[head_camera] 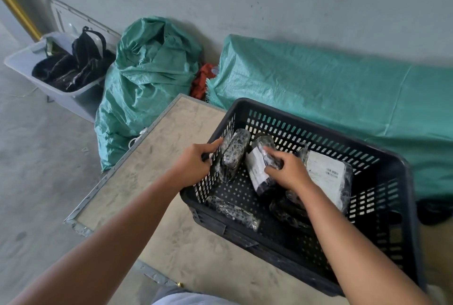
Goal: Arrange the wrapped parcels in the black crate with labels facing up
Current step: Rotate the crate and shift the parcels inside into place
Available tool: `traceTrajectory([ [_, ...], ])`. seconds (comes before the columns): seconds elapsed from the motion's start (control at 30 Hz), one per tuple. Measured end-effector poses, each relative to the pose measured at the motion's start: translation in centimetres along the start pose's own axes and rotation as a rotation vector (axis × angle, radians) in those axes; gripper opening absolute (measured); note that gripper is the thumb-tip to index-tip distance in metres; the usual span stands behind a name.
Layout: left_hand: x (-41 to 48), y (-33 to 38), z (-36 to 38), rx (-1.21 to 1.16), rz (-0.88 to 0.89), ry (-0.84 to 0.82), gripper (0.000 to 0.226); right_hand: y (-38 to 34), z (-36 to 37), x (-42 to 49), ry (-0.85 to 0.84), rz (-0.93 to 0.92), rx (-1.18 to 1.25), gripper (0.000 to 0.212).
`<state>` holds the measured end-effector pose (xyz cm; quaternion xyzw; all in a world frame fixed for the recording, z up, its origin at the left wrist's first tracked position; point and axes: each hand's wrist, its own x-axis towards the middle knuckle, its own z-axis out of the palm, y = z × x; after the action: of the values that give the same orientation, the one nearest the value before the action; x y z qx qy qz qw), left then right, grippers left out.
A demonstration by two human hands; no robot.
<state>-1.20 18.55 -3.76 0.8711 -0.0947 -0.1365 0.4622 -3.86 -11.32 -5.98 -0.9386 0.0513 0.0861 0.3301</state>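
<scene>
Two hands: both busy at black crate [404, 206]
Left hand [193, 165]: clasps crate's left rim
Right hand [286, 170]: grips labelled parcel [259, 170], centre

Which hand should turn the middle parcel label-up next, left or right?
Right. The right hand is already gripping the tilted middle parcel inside the black crate, its white label partly showing. The left hand is gripping the crate's rim, steadying it.
</scene>
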Motion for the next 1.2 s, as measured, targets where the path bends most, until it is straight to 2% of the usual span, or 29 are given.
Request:
traceTrajectory([
  [0.13, -0.2, 0.1, 0.1, 0.009, -0.003, 0.013, 0.071, -0.1, -3.0, -2.7, 0.044, -0.046, 0.230, 0.064],
  [0.23, -0.6, 1.0, -0.1, 0.063, 0.003, 0.028, 0.068, -1.0, -5.6, -5.2, 0.068, -0.074, 0.296, 0.066],
  [0.27, -0.8, 1.4, -0.2, 0.162, 0.068, 0.075, 0.064, -1.2, -6.6, -5.9, 0.064, -0.076, 0.301, 0.066],
  [0.33, -1.7, 2.6, -0.1, 0.289, 0.406, 0.226, 0.049, -1.6, -8.6, -7.5, 0.035, -0.097, 0.291, 0.066],
  [0.37, -2.1, 3.4, -0.1, 0.254, 0.589, 0.259, 0.041, -1.9, -9.7, -8.3, 0.018, -0.112, 0.296, 0.066],
  [0.4, -2.4, 4.6, 0.0, 0.178, 0.683, 0.235, 0.034, -2.3, -10.8, -9.1, -0.004, -0.125, 0.321, 0.065],
  [0.47, -3.0, 7.7, 0.2, 0.003, 0.615, 0.085, 0.024, -3.1, -12.7, -10.6, -0.045, -0.164, 0.409, 0.063],
  [0.57, -3.3, 11.2, 0.7, -0.327, 0.471, -0.275, 0.021, -3.1, -14.6, -11.5, -0.133, -0.225, 0.582, 0.063],
  [0.67, -3.3, 12.8, 1.0, -0.509, 0.393, -0.430, 0.018, -2.6, -15.7, -11.9, -0.167, -0.251, 0.671, 0.060],
  [0.77, -2.8, 13.0, 1.5, -0.481, 0.420, -0.346, 0.020, -2.4, -15.5, -11.3, -0.090, -0.168, 0.750, 0.053],
  [0.83, -1.9, 12.4, 1.9, -0.490, 0.387, -0.282, 0.025, -2.2, -14.6, -10.7, 0.053, -0.075, 0.774, 0.049],
  [0.87, -1.3, 12.0, 2.2, -0.498, 0.356, -0.247, 0.027, -2.1, -14.0, -10.5, 0.128, -0.029, 0.784, 0.051],
  [0.93, -0.3, 11.0, 2.8, -0.505, 0.279, -0.185, 0.028, -2.1, -12.5, -10.3, 0.223, 0.025, 0.794, 0.072],
  [1.03, 1.4, 9.2, 3.7, -0.540, 0.134, -0.107, 0.031, -2.1, -9.5, -10.0, 0.160, 0.025, 0.666, 0.095],
  [1.1, 2.4, 8.1, 4.5, -0.539, 0.048, -0.067, 0.032, -2.1, -7.3, -9.0, 0.071, 0.055, 0.582, 0.103],
  [1.2, 4.1, 7.0, 5.5, -0.443, -0.042, -0.040, 0.033, -2.3, -4.6, -6.6, 0.056, 0.142, 0.535, 0.107],
])
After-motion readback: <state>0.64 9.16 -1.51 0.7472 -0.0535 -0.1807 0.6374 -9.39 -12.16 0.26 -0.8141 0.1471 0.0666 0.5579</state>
